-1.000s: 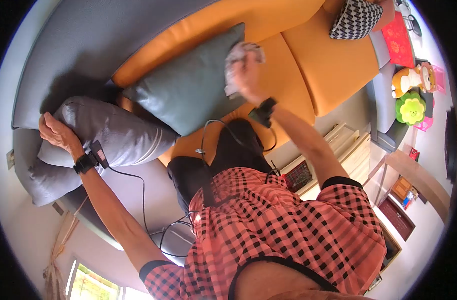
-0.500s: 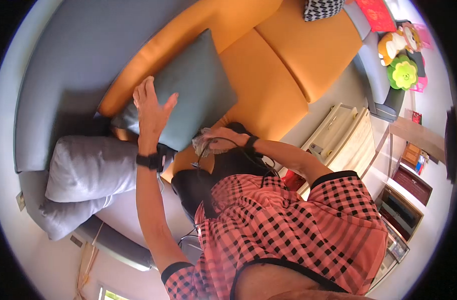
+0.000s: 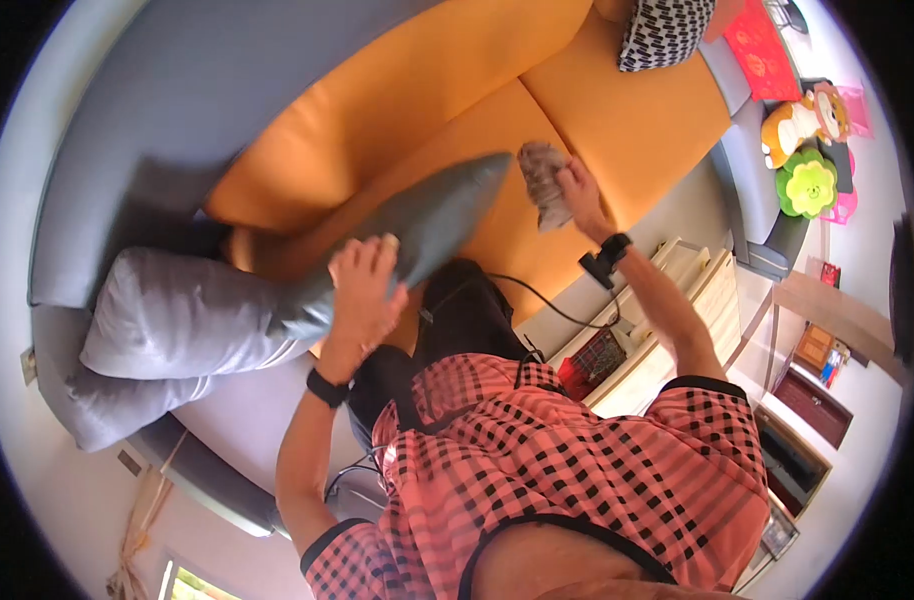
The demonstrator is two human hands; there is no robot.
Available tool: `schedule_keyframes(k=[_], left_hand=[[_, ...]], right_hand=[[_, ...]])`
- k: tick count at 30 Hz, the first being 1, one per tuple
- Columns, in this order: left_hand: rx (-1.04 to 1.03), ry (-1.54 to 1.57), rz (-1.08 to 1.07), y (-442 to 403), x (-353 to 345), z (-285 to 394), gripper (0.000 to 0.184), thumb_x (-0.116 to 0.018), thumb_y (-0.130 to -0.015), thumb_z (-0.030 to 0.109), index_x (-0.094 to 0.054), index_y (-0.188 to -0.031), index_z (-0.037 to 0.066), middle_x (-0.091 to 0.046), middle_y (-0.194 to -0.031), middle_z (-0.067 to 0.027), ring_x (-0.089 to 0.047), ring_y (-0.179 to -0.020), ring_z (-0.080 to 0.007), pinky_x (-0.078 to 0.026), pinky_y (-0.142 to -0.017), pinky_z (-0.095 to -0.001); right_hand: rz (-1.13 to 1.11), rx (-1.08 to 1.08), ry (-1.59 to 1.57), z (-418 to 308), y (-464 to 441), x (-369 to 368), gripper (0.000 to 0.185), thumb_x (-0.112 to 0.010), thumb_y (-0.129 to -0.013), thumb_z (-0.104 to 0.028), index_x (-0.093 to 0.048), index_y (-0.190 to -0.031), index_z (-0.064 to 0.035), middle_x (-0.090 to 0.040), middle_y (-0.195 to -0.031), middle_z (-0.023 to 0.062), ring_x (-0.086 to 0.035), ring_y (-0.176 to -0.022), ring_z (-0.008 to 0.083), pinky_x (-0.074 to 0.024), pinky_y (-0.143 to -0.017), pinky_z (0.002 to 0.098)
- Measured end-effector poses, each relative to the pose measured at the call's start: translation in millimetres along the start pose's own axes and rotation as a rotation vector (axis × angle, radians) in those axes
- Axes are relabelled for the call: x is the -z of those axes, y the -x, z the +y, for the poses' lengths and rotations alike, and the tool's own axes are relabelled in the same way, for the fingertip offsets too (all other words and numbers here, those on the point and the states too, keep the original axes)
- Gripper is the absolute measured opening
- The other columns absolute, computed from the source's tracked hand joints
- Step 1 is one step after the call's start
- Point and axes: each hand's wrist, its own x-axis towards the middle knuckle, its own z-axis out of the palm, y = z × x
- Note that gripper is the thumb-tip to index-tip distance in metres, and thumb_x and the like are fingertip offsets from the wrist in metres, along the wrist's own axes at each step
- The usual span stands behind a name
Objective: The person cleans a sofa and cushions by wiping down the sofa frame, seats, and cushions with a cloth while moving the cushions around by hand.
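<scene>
A crumpled greyish cloth (image 3: 543,186) is gripped in my right hand (image 3: 582,200), raised over the orange sofa seat (image 3: 507,245). My left hand (image 3: 362,300) grips the dark green cushion (image 3: 432,215), which is tilted up off the seat and seen nearly edge-on. Its fingers are bent over the cushion's near side. Black straps with small devices sit on both wrists, and a cable (image 3: 552,305) runs from the right one. Beside the green cushion lies a grey pillow (image 3: 182,315), partly over another grey pillow (image 3: 127,405).
The sofa's grey backrest (image 3: 177,110) curves along the upper left. A black-and-white patterned cushion (image 3: 667,35) lies at the far end. Plush toys (image 3: 805,185) sit beyond it on the right. A light wooden drawer unit (image 3: 692,310) stands by the sofa.
My left hand went from the grey pillow to the green cushion, now tipped up. My right hand with the cloth came down near my knees, then moved out right, away from the cushion.
</scene>
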Motion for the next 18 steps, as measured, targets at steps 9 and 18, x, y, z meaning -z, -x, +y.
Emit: schedule_keyframes(k=[9, 18], left_hand=[[-0.064, 0.367, -0.305, 78, -17, 55, 0.049, -0.07, -0.076, 0.015, -0.055, -0.121, 0.004, -0.053, -0.124, -0.0142, -0.045, -0.116, -0.0345, -0.035, -0.099, -0.0465], [0.365, 0.225, -0.242, 127, 44, -8, 0.047, -0.069, -0.077, 0.011, -0.054, -0.12, 0.002, -0.051, -0.121, -0.0147, -0.045, -0.113, -0.038, -0.037, -0.097, -0.0486]], right_hand=[[-0.812, 0.304, 0.493, -194, -28, -103, 0.029, -0.052, -0.089, -0.013, -0.056, -0.117, -0.0054, -0.061, -0.094, 0.0046, -0.059, -0.086, 0.0143, -0.0488, -0.076, 0.0286], [-1.564, 0.341, 0.618, -113, 38, -153, 0.03, -0.058, -0.08, -0.019, -0.059, -0.109, -0.0083, -0.064, -0.097, 0.0151, -0.061, -0.086, 0.0325, -0.0487, -0.074, 0.0421]])
